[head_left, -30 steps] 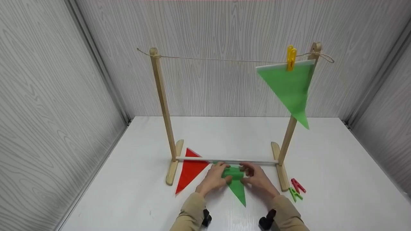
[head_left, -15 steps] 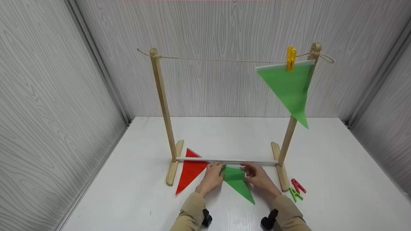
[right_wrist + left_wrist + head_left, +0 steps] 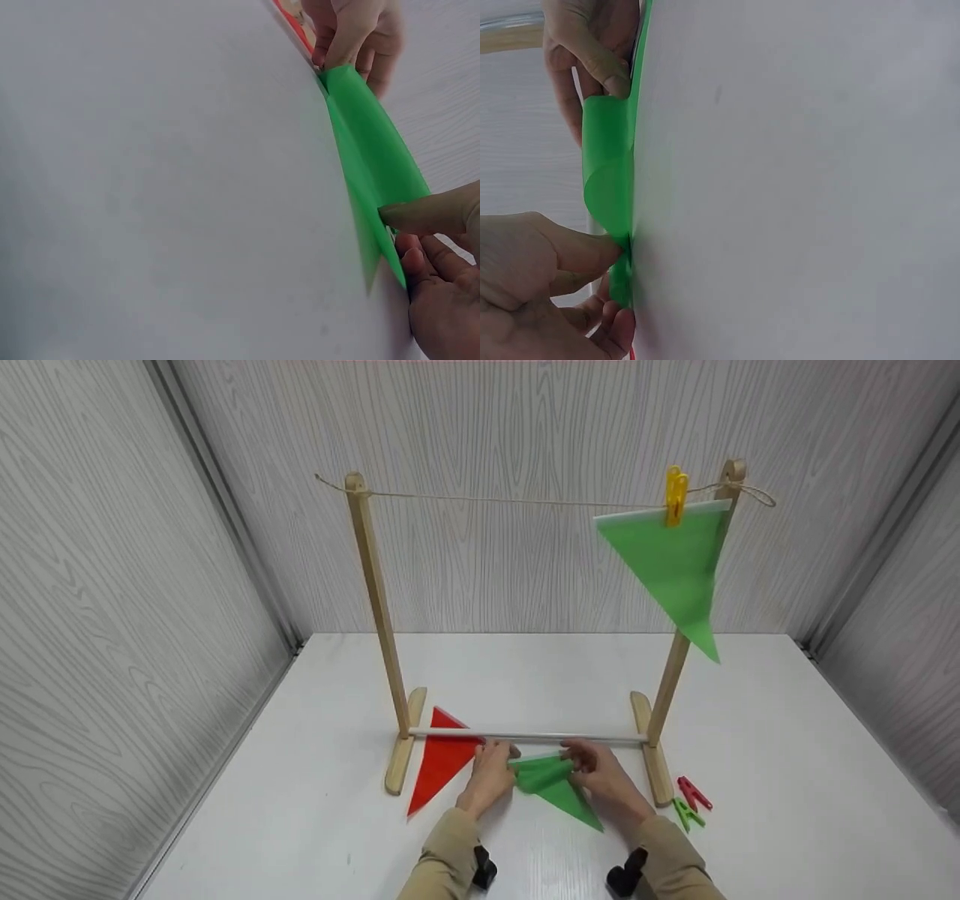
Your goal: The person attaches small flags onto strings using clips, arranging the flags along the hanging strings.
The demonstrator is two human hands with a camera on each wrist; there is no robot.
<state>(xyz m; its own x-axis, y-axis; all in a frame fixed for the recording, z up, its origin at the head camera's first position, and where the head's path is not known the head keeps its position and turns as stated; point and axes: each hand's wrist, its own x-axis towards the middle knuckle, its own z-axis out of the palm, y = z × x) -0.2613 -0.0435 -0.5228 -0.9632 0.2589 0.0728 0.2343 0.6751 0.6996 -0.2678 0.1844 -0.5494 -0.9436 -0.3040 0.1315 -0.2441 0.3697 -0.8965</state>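
Well forward of the back edge of the white table (image 3: pixel 247 825), the left hand (image 3: pixel 487 777) and right hand (image 3: pixel 606 781), nearly closed, pinch opposite sides of a partly folded green pennant (image 3: pixel 545 774); a wood-grain wall (image 3: pixel 487 427) rises behind.

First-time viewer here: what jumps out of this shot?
Probably the hanging green pennant, clipped by a yellow clothespin near the right end of the string. Next comes the red pennant lying on the table at left. Front and center, the left hand and right hand pinch a second green pennant.
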